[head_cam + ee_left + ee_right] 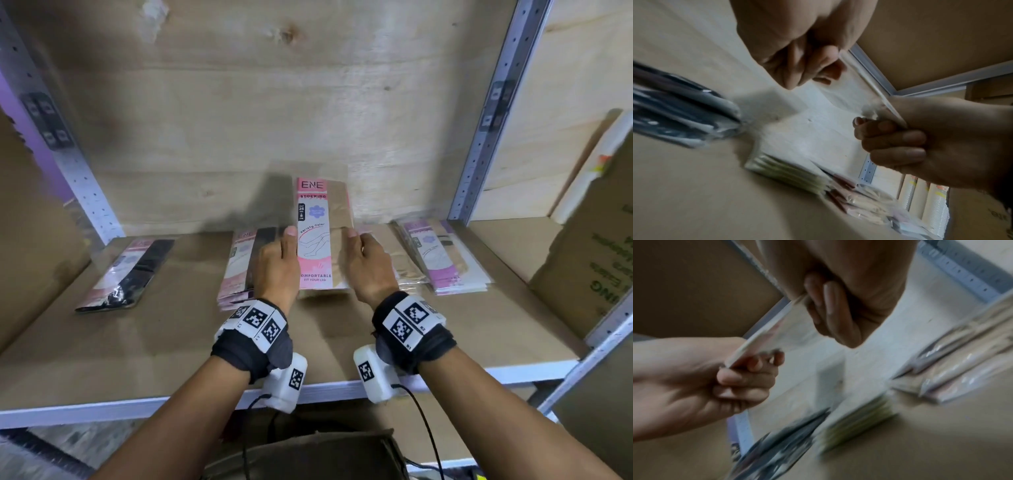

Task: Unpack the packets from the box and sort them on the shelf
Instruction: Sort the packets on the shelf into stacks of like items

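Hands are gripping one stocking packet (318, 233) between them: your left hand (276, 265) is pinching its left edge, thumb on the printed front and fingers curled behind, and your right hand (368, 262) is pinching the right edge the same way. You are holding the packet nearly upright above the shelf (102, 356), its pink "ENE STOCKING" label facing you and beige hosiery showing beside it. The wrist views, though blurred, are showing the curled fingers (894, 141) of the right hand and those (744, 379) of the left closed on the thin plastic edges. Under and behind your hands, a pile of pink packets with black hosiery (239, 267) is lying on the shelf, a single black packet (130, 274) is lying well apart to its left, and a purple-labelled pile (442, 257) is sitting to the right. A cardboard box (589, 246) is standing at the shelf's right end.
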### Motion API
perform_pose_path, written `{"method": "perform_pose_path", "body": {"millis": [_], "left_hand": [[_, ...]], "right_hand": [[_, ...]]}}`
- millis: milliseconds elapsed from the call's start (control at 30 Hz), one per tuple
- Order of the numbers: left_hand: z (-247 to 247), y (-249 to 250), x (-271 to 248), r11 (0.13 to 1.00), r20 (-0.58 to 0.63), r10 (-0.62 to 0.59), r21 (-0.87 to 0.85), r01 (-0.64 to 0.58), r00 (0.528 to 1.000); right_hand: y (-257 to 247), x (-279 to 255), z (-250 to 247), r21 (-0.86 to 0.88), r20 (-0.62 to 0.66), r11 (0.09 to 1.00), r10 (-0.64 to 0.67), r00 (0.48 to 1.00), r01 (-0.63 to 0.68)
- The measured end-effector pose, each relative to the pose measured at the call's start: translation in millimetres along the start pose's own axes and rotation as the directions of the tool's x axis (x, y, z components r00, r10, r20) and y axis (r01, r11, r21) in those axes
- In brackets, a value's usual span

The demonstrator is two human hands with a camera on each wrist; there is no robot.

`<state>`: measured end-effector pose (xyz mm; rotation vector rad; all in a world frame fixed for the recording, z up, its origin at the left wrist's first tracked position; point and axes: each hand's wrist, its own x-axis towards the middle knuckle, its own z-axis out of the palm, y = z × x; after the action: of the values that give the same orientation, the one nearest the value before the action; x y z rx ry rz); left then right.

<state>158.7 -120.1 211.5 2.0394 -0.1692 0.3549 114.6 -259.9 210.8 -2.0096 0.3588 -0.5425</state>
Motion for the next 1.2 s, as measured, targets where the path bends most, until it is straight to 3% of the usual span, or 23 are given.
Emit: {"method": "perform_pose_path", "body": {"millis": [100, 200, 267, 367, 467, 633, 833, 1033, 1200], "left_hand": [[25, 21, 10, 0.993, 0.194, 0.016, -0.116, 0.007, 0.981], [45, 36, 16, 0.997, 0.450, 0.074, -0.027, -0.069, 0.890], [58, 44, 21, 0.997, 0.532, 0.046, 0.026, -0.071, 0.845], [77, 53, 24, 0.997, 0.544, -0.009, 0.070, -0.035, 0.839], [91, 59, 22, 0.989, 0.544, -0.051, 0.146, -0.035, 0.838], [103, 60, 15, 0.957, 0.532, -0.148, 0.289, -0.014, 0.834], [104, 57, 10, 0.911, 0.516, -0.226, 0.412, -0.008, 0.826], [105, 54, 10, 0.931, 0.518, -0.248, 0.362, 0.053, 0.819], [89, 57, 11, 0.923, 0.443, -0.192, 0.385, 0.008, 0.876]], "right_hand": [[11, 26, -33, -0.133, -0.060, 0.990, -0.046, 0.997, 0.037], [26, 50, -62, -0.264, -0.033, 0.964, 0.030, 0.999, -0.038], [37, 62, -76, -0.310, -0.034, 0.944, 0.111, 0.993, -0.116], [47, 70, -90, -0.314, 0.031, 0.932, 0.200, 0.979, -0.181], [52, 71, -96, -0.315, 0.142, 0.937, 0.205, 0.968, -0.153], [54, 68, -97, -0.463, 0.197, 0.878, 0.235, 0.952, -0.121], [55, 64, -96, -0.526, 0.174, 0.840, 0.262, 0.949, -0.135], [58, 64, -95, -0.537, 0.172, 0.832, 0.272, 0.947, -0.142], [49, 63, -94, -0.591, 0.132, 0.798, 0.237, 0.963, -0.116]]}}
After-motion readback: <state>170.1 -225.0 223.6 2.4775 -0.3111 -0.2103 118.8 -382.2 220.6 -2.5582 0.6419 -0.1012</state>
